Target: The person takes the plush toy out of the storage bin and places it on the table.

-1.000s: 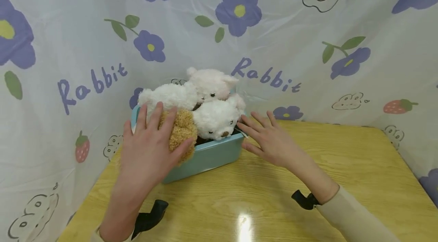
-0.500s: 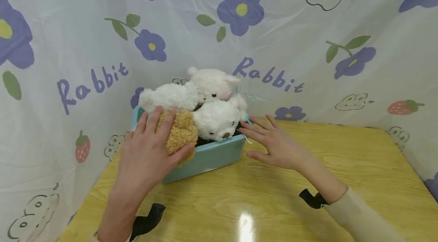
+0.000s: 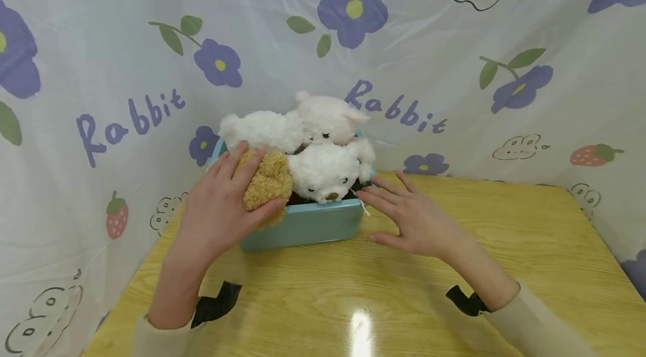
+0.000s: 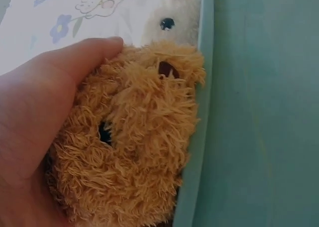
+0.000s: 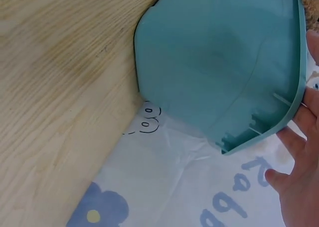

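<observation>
A light blue plastic bin (image 3: 308, 225) on the wooden table holds several plush toys. My left hand (image 3: 217, 211) rests over a curly golden-brown plush (image 3: 270, 180) at the bin's near left, thumb on its near side and fingers behind. Its dark eye and nose show close up in the left wrist view, with the brown plush (image 4: 134, 132) against the rim. A white plush bear (image 3: 323, 172) lies face down-forward beside it. My right hand (image 3: 414, 219) has its fingers extended at the bin's right end; in the right wrist view its fingertips (image 5: 301, 120) touch the rim.
Behind the white bear are a pale pink plush (image 3: 328, 119) and a second white furry toy (image 3: 264, 130). A white string (image 3: 364, 208) hangs over the bin's right corner. The printed curtain (image 3: 272, 65) rises directly behind the table (image 3: 404, 301).
The bin has turned slightly, its near left corner shifting back, so its front stands squarer to me. The toys have shifted rightward with it. Both hands stay at the bin.
</observation>
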`<state>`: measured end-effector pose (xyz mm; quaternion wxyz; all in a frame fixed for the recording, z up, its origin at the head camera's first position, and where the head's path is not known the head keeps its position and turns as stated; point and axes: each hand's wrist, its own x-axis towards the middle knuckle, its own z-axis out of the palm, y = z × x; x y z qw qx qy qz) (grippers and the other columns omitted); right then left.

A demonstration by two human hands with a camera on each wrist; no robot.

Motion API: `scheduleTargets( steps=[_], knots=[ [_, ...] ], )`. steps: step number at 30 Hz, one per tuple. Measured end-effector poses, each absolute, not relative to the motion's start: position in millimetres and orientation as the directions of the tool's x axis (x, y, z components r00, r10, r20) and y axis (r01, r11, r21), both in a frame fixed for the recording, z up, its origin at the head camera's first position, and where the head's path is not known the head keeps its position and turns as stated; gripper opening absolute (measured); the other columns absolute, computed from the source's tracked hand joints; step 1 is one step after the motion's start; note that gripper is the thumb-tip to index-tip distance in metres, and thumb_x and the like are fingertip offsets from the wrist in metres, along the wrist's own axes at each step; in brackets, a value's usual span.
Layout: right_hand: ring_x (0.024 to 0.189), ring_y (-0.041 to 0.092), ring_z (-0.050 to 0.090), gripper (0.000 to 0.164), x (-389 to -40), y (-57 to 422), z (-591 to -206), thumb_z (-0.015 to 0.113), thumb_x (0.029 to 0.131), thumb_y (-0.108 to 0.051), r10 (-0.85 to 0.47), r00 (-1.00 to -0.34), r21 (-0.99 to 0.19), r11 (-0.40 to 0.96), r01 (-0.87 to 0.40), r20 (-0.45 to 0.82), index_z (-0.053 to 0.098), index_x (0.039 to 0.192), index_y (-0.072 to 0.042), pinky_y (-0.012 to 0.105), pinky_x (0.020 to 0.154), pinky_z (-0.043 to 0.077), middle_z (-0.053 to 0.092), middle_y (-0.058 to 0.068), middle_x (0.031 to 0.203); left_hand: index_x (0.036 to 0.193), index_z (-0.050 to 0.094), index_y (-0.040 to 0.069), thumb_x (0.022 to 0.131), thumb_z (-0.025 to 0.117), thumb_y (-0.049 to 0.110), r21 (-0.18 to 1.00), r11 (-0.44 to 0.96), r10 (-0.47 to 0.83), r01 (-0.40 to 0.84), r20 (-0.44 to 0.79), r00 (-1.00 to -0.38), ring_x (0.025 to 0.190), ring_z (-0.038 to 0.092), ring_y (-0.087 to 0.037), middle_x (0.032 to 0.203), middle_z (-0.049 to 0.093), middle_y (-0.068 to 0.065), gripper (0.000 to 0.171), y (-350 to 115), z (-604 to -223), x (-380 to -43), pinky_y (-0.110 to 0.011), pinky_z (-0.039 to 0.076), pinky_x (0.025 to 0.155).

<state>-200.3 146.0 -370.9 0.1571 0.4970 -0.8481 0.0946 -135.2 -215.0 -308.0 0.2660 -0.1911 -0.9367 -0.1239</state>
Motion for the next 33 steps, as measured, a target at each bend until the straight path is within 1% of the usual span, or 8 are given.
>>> scheduleTargets(
  steps=[3, 9, 16, 18, 25, 29, 32, 33],
  knots=[
    [0.148, 0.034, 0.036, 0.076, -195.6, 149.6, -373.6, 0.063, 0.098, -0.056, -0.801, -0.449, -0.006, 0.487, -0.873, 0.395, 0.045, 0.156, -0.010, 0.065, 0.119, 0.017, 0.054, 0.011, 0.151, 0.157, 0.045, 0.013, 0.084, 0.083, 0.049, 0.140, 0.877, 0.318, 0.460, 0.549, -0.773, 0.136, 0.046, -0.049, 0.159, 0.039, -0.022, 0.089, -215.5, -309.5, -141.4, -0.066, 0.043, 0.101],
    [0.147, 0.033, 0.038, 0.079, -188.0, 159.6, -380.6, 0.072, 0.091, -0.050, -0.776, -0.454, 0.018, 0.512, -0.859, 0.438, 0.047, 0.154, -0.010, 0.066, 0.118, 0.019, 0.054, 0.009, 0.151, 0.157, 0.045, 0.013, 0.086, 0.081, 0.050, 0.164, 0.865, 0.333, 0.473, 0.519, -0.788, 0.145, 0.033, -0.049, 0.162, 0.035, -0.018, 0.088, -209.8, -311.0, -151.9, -0.066, 0.036, 0.109],
    [0.144, 0.034, 0.042, 0.075, -182.7, 164.5, -385.8, 0.043, 0.103, -0.066, -0.748, -0.452, 0.034, 0.533, -0.845, 0.486, 0.050, 0.153, -0.010, 0.069, 0.114, 0.024, 0.055, 0.008, 0.150, 0.156, 0.047, 0.013, 0.084, 0.083, 0.047, 0.173, 0.860, 0.325, 0.480, 0.539, -0.777, 0.144, 0.034, -0.051, 0.161, 0.038, -0.017, 0.086, -203.5, -313.2, -163.2, -0.068, 0.039, 0.105],
    [0.144, 0.034, 0.042, 0.076, -181.8, 165.0, -386.8, 0.039, 0.103, -0.067, -0.741, -0.457, 0.032, 0.540, -0.841, 0.492, 0.049, 0.153, -0.011, 0.068, 0.115, 0.024, 0.056, 0.008, 0.149, 0.156, 0.047, 0.013, 0.085, 0.083, 0.045, 0.192, 0.858, 0.315, 0.477, 0.535, -0.784, 0.144, 0.035, -0.051, 0.162, 0.037, -0.016, 0.086, -202.6, -314.2, -166.7, -0.069, 0.039, 0.104],
    [0.146, 0.032, 0.038, 0.074, -179.4, 169.7, -388.1, 0.041, 0.104, -0.065, -0.732, -0.481, 0.011, 0.554, -0.833, 0.482, 0.047, 0.155, -0.013, 0.064, 0.119, 0.019, 0.056, 0.008, 0.149, 0.157, 0.045, 0.014, 0.085, 0.083, 0.045, 0.210, 0.843, 0.323, 0.494, 0.537, -0.779, 0.141, 0.040, -0.048, 0.162, 0.037, -0.016, 0.087, -200.3, -319.1, -172.4, -0.067, 0.040, 0.105],
    [0.147, 0.033, 0.037, 0.071, -179.2, 175.7, -389.5, 0.051, 0.102, -0.061, -0.724, -0.488, -0.009, 0.554, -0.832, 0.487, 0.048, 0.154, -0.012, 0.061, 0.121, 0.017, 0.056, 0.008, 0.149, 0.157, 0.045, 0.014, 0.085, 0.082, 0.047, 0.210, 0.834, 0.333, 0.510, 0.546, -0.769, 0.140, 0.042, -0.048, 0.161, 0.038, -0.018, 0.087, -194.3, -319.8, -174.3, -0.066, 0.039, 0.106],
    [0.147, 0.033, 0.037, 0.070, -178.6, 177.5, -390.4, 0.053, 0.102, -0.058, -0.723, -0.492, -0.008, 0.559, -0.829, 0.484, 0.047, 0.155, -0.013, 0.059, 0.122, 0.015, 0.055, 0.008, 0.150, 0.156, 0.046, 0.014, 0.085, 0.082, 0.047, 0.218, 0.830, 0.330, 0.513, 0.550, -0.768, 0.140, 0.042, -0.048, 0.160, 0.039, -0.018, 0.086, -191.9, -319.1, -175.9, -0.065, 0.039, 0.106],
    [0.147, 0.033, 0.037, 0.070, -178.5, 177.7, -390.7, 0.050, 0.103, -0.060, -0.722, -0.491, -0.007, 0.559, -0.829, 0.487, 0.047, 0.155, -0.013, 0.059, 0.122, 0.015, 0.055, 0.008, 0.150, 0.156, 0.046, 0.014, 0.085, 0.082, 0.047, 0.227, 0.828, 0.327, 0.512, 0.546, -0.771, 0.140, 0.041, -0.048, 0.160, 0.039, -0.018, 0.086, -191.6, -318.9, -176.2, -0.065, 0.039, 0.107]
  ],
)
